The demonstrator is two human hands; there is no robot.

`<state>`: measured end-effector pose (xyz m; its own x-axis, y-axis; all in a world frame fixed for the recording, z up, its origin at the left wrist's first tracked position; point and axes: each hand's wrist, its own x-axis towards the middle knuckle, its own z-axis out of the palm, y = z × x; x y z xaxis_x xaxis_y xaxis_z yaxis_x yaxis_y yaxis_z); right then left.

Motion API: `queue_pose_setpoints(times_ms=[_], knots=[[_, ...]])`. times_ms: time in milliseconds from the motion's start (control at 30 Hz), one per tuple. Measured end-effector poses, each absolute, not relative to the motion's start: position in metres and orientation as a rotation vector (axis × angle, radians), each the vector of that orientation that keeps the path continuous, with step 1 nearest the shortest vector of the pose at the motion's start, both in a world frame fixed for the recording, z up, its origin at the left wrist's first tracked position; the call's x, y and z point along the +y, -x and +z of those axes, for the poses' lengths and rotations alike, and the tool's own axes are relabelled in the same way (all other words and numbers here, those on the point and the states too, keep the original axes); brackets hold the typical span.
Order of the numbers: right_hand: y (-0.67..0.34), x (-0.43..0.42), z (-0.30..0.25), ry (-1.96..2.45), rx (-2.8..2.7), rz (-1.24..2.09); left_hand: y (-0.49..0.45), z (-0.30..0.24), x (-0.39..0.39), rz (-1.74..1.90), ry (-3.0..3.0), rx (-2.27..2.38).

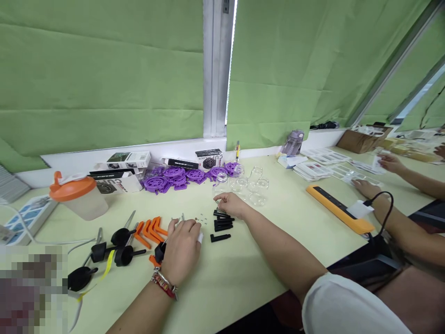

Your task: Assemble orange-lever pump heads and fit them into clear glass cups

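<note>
My left hand (182, 250), with bracelets at the wrist, has its fingers wrapped round a black cup-shaped part with a metal rod (160, 252); most of that part is hidden by the hand. A small white piece shows by its fingers. My right hand (231, 205) reaches forward with curled fingers at a cluster of tiny metallic pieces (219, 207); whether it has picked one up I cannot make out. Just below it lie several black L-shaped parts (223, 226). Tiny loose hardware (202, 219) lies between the hands. Several orange angled pieces (151, 232) rest left of my left hand.
More black cup-shaped parts (123, 255) lie at left, near an orange-lidded cup (79, 197). Purple plastic parts (174, 176), boxes (120, 183) and clear jars (255, 185) line the back. An orange power strip (337, 208) lies at right, before a co-worker's hands (366, 188).
</note>
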<state>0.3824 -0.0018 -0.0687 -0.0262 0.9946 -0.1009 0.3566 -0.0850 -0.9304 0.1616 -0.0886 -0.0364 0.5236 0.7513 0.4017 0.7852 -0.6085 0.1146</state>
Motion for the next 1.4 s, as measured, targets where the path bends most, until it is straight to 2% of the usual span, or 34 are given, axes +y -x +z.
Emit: queue_pose_setpoints(times_ms=[233,633,933,1133,1400], knots=[[-0.39,-0.003,-0.087,1.352,-1.518,1.029,-0.162,-0.039,-0.089,-0.657,2.677,-1.336],[-0.391,-0.009,-0.085,1.256,-1.467,1.033,-0.161,-0.037,-0.09,-0.636,2.695,-1.346],[-0.406,-0.033,-0.049,1.713,-2.036,0.469,-0.161,-0.034,-0.091,-0.644,2.7,-1.331],[-0.407,-0.031,-0.051,2.004,-2.271,0.212,-0.16,-0.034,-0.091,-0.618,2.717,-1.333],[-0.404,-0.028,-0.059,2.047,-2.229,0.19,-0.16,-0.034,-0.091,-0.629,2.727,-1.346]])
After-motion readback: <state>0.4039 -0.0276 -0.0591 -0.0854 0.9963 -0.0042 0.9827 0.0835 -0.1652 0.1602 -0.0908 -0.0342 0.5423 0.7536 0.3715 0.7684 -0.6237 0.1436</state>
